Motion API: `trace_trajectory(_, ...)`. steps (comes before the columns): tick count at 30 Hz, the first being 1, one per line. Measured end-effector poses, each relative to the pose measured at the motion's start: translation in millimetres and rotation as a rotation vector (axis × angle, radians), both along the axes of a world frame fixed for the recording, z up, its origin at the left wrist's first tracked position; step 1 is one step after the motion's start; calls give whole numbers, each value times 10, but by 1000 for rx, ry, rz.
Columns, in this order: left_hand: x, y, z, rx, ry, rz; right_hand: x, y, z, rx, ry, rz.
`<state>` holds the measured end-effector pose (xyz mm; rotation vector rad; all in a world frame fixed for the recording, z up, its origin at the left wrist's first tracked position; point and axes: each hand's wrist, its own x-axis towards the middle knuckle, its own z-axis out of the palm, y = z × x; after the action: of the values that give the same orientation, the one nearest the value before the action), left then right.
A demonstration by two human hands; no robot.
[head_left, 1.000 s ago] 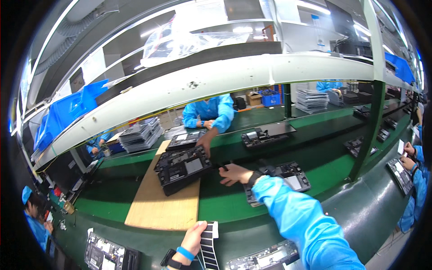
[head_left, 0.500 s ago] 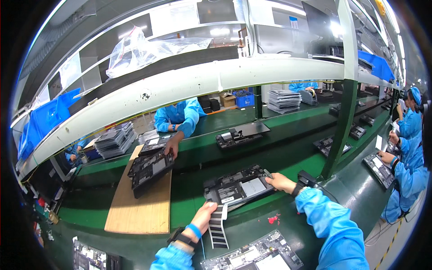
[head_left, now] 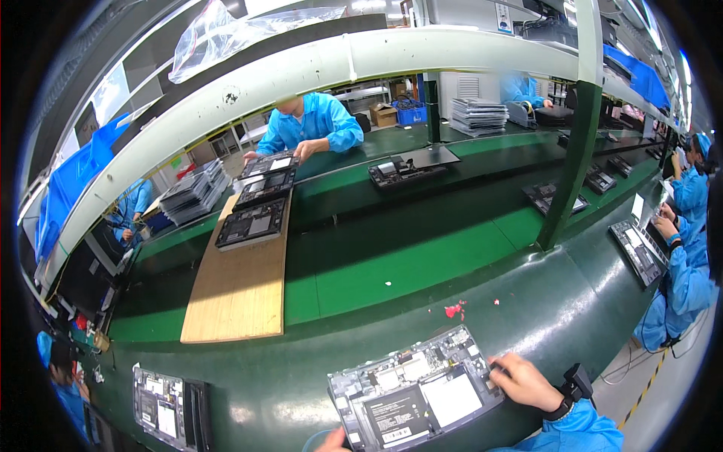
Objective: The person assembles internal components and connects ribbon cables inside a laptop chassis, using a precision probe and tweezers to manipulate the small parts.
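Observation:
An opened laptop base (head_left: 388,374), with its circuit board, black battery and a white rectangular part exposed, lies at the near side of the bench. My right hand (head_left: 523,383) grips its right edge, fingers bent round the side. At the lower left corner my left hand (head_left: 331,441) holds the edge with the thumb; the rest of that hand is cut off by the picture's bottom. To the left rests another opened laptop base (head_left: 160,407) beside a dark panel.
Across the green belt (head_left: 376,282), a co-worker in blue handles laptop bases (head_left: 263,188) lined up on a wooden board (head_left: 233,305). A green post (head_left: 570,166) rises at right. Red scraps (head_left: 453,310) lie beyond my laptop. More people work at right.
The dark laptop base with the striped strip has left my hands and the spot over the belt. Both hands have come down to the nearer base. The co-worker's held base now lies on the board.

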<state>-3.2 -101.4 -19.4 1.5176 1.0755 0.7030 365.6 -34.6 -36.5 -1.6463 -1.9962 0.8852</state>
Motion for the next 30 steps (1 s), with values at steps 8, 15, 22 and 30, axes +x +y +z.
trace_trajectory(8, 468, 592, 311, 196, 196, 141, -223, 200, 350, -352, 962, -154)
trace_trajectory(15, 750, 928, -228, 204, 55, 142, -738, 297, 197, -127, 947, 249)
trace_trajectory(22, 761, 973, -233, 216, 173, 106, -815, 308, 148, -262, 1075, 95)
trace_trajectory(30, 751, 975, -143, 166, 150, 70, -841, 352, 138, -307, 1048, 32)
